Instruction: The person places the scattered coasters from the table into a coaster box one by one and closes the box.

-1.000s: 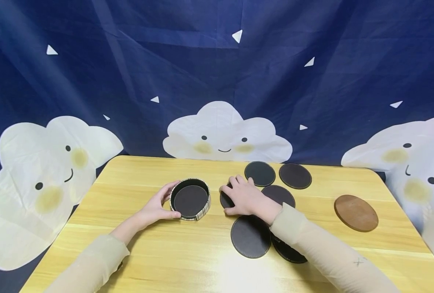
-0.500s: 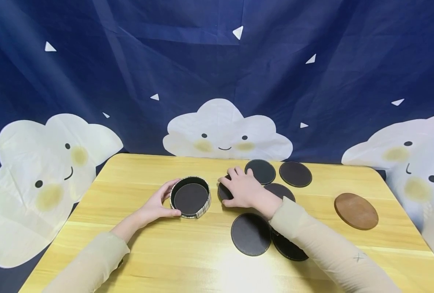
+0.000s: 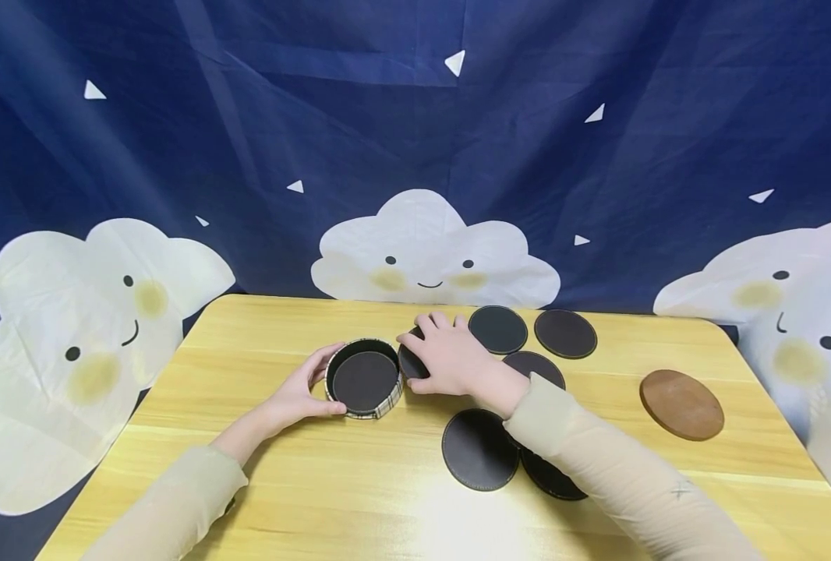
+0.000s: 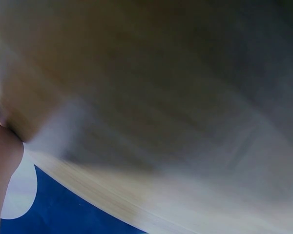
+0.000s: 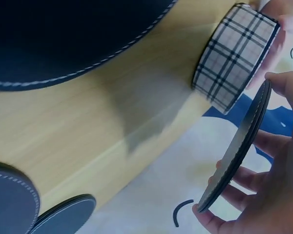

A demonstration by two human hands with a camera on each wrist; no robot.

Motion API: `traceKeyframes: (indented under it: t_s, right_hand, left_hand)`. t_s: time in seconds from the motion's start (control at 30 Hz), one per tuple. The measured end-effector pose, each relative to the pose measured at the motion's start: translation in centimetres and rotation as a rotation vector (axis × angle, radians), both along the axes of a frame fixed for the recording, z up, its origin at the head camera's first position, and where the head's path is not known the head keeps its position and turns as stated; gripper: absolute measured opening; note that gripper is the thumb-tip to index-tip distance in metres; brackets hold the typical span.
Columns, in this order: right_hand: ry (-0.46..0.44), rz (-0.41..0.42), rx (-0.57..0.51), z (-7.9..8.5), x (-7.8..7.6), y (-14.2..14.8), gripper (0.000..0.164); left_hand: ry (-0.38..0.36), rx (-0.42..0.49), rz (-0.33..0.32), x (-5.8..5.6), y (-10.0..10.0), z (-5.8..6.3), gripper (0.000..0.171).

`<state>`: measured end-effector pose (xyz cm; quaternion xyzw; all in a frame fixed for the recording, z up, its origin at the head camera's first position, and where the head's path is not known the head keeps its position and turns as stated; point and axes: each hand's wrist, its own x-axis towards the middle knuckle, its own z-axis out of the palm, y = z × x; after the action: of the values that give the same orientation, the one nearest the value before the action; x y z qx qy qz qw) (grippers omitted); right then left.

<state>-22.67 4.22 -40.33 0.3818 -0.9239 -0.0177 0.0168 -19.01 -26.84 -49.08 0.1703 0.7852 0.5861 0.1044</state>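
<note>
My left hand (image 3: 303, 396) grips the round coaster holder (image 3: 390, 402) from its left side, thumb at the near rim and fingers behind. Its wall is covered in plaid, and a dark round face (image 3: 365, 382) shows inside. In my right hand (image 3: 454, 360) is a dark stitched coaster (image 5: 237, 151), pinched at its edges between thumb and fingertips. The right wrist view shows this coaster tilted, above the table. In the head view it reaches the holder's right rim, partly hidden under the hand. The left wrist view is mostly dark blur.
Several dark round coasters lie to the right, including a black one (image 3: 497, 329) at the back and another (image 3: 481, 449) nearer. A brown round disc (image 3: 682, 404) lies at far right on the wooden table (image 3: 303, 483). A blue curtain (image 3: 387, 117) hangs behind.
My right hand has moved left with the coaster, from beside the other coasters up to the holder's right rim. The left hand and the holder have stayed in place.
</note>
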Motion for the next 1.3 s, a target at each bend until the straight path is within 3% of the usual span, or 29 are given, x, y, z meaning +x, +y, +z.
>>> traceKeyframes:
  t_s: [0.2, 0.63, 1.3]
  right_hand:
    - [0.035, 0.021, -0.033, 0.1, 0.1, -1.4, 0.069]
    - [-0.008, 0.048, -0.028, -0.1, 0.5, -4.9, 0.072]
    - [0.006, 0.107, -0.021, -1.5, 1.0, -8.6, 0.072]
  left_hand:
    - [-0.001, -0.017, 0.003, 0.0, -0.1, 0.0, 0.108]
    - [-0.001, -0.036, -0.003, 0.2, -0.1, 0.1, 0.108]
    - [-0.029, -0.052, 0.003, 0.2, -0.1, 0.4, 0.107]
